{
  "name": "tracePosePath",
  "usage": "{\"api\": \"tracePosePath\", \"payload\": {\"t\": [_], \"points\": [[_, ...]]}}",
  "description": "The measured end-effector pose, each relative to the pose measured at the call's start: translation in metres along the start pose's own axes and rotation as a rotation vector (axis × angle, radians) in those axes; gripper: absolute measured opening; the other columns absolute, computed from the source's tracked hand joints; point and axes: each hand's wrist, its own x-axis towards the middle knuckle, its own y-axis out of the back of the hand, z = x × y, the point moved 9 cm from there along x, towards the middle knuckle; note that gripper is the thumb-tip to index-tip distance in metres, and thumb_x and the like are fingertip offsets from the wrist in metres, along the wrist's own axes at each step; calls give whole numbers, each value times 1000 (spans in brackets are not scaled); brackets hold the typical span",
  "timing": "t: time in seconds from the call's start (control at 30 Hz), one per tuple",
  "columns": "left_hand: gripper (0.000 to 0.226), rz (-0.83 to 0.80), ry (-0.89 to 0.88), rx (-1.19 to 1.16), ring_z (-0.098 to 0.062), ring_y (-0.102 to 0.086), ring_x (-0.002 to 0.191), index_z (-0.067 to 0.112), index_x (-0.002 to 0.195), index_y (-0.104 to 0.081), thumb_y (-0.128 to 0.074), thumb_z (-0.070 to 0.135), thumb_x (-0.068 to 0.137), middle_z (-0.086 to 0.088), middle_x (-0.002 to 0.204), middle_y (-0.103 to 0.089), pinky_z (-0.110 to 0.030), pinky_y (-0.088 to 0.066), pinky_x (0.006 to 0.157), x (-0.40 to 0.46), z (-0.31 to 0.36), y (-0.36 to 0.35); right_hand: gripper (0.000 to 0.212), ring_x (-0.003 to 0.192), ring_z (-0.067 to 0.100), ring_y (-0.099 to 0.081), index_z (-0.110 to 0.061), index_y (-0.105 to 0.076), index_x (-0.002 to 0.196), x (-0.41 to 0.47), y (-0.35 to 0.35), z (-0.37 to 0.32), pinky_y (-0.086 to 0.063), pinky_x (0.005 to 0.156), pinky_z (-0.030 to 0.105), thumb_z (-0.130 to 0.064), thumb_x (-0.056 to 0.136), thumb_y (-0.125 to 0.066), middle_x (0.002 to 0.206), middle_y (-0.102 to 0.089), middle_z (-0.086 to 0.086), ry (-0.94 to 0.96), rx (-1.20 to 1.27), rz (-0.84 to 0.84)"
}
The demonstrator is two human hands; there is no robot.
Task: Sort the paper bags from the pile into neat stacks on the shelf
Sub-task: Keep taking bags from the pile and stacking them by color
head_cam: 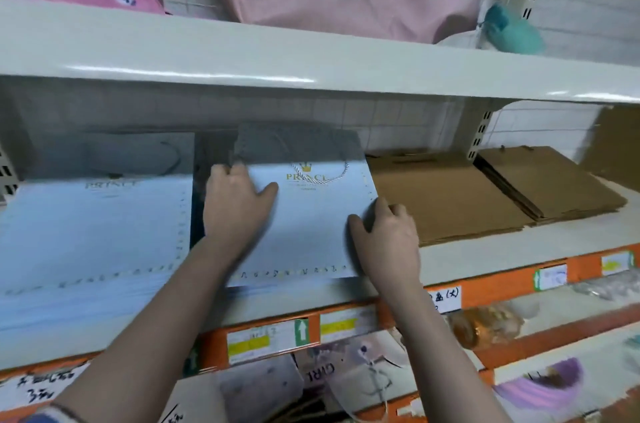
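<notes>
Hands: left (235, 204) flat, right (388, 232) curled on blue bag (311, 225), centre frame; we advise squaring its edges with stack.

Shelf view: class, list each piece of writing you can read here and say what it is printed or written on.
"PRINCE", gold, partly behind a cord handle: blue bag under both hands.
"PRINCE", faint: left blue stack.
"GIRL", upside down: bag on the lower shelf.
"(大)": handwritten white label.
Yellow-barred price tags: too blurred to read.
</notes>
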Motion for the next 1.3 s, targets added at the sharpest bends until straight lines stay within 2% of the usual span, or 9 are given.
{"api": "tracePosePath", "payload": {"t": [0.13,0.4,0.47,0.53,0.63,0.77,0.93,1.07,1.3], "points": [[35,12,7,109,-37,-46,98,-3,94,-54,-58,30,82,-26,100,-52,-40,-39,82,19,3,-16,35,101,29,-46,-2,-52,109,29,-24,7,-35,87,36,-32,94,-45,108,-53,14,29,-20,-79],[47,13,68,225,-38,-43,112,-3,115,-53,-55,36,89,-22,124,-50,-41,-35,93,23,-18,-43,56,96,33,-52,9,-43,133,45,-61,4,-44,84,40,-34,96,-42,113,-56,21,184,-51,-72],[49,1,71,201,-38,-44,115,-4,119,-50,-54,36,90,-20,130,-47,-42,-38,93,24,-21,-48,63,113,33,-49,9,-28,142,43,-68,5,-43,93,38,-37,99,-37,133,-45,24,211,-10,-107],[54,-21,67,209,-38,-43,119,-3,128,-44,-51,37,92,-18,137,-42,-43,-40,93,24,-24,-53,70,136,30,-31,3,-10,148,38,-81,8,-32,108,35,-46,100,-25,153,-18,20,210,9,-200],[58,-13,69,233,-37,-43,121,-1,134,-39,-49,39,93,-16,139,-40,-42,-41,90,24,-26,-58,78,140,30,-27,2,-13,148,37,-81,9,-32,111,37,-53,93,-13,155,-14,20,223,17,-160],[58,1,82,245,-35,-43,124,1,137,-38,-49,39,93,-13,142,-38,-40,-41,90,24,-28,-60,71,145,21,-7,-5,5,150,39,-92,12,-22,115,31,-49,99,-18,158,9,11,238,-7,-290],[55,-7,109,270,-34,-43,122,0,129,-44,-48,40,93,-14,137,-43,-40,-40,91,27,-33,-64,71,143,22,-15,-5,2,150,41,-90,8,-30,110,31,-48,99,-20,158,4,11,261,-20,-289],[58,-9,89,341,-33,-36,129,0,135,-41,-45,41,94,-15,141,-41,-40,-33,102,27,-27,-63,70,142,24,-20,-4,2,150,43,-88,7,-34,106,31,-47,99,-20,158,2,13,264,-58,-311],[63,3,66,562,-34,-28,135,2,135,-42,-37,50,95,-17,140,-43,-38,-20,111,24,-11,-46,68,145,23,1,-5,2,150,44,-68,1,-6,117,33,-46,101,-19,157,11,12,341,-105,-375]]}}
